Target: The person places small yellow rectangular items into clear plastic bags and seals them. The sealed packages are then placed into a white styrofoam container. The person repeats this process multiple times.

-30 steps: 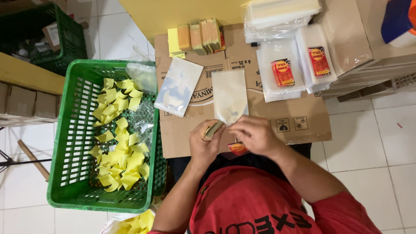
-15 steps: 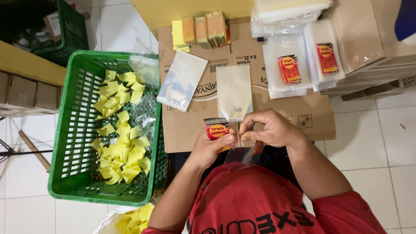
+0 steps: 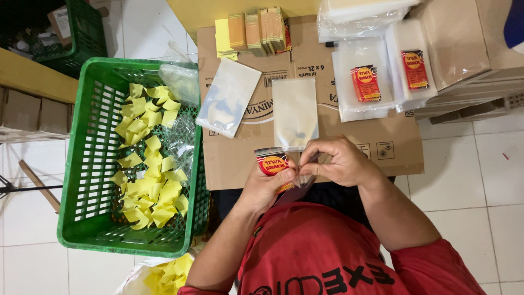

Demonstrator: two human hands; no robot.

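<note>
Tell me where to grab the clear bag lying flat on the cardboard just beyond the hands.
Probably pinch the clear bag at its near short edge, coming from the person's side. It lies flat on the cardboard box, long axis pointing away, that end closest to the right hand and left hand.

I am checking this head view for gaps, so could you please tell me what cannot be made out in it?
- Red and yellow printed label card: lower part hidden by the left hand.
- Clear plastic sleeve: its lower edge is hidden behind the right hand fingers.
- Stack of clear bags: cut off by the top edge.
- Blue object: cut off by the right edge.
</note>
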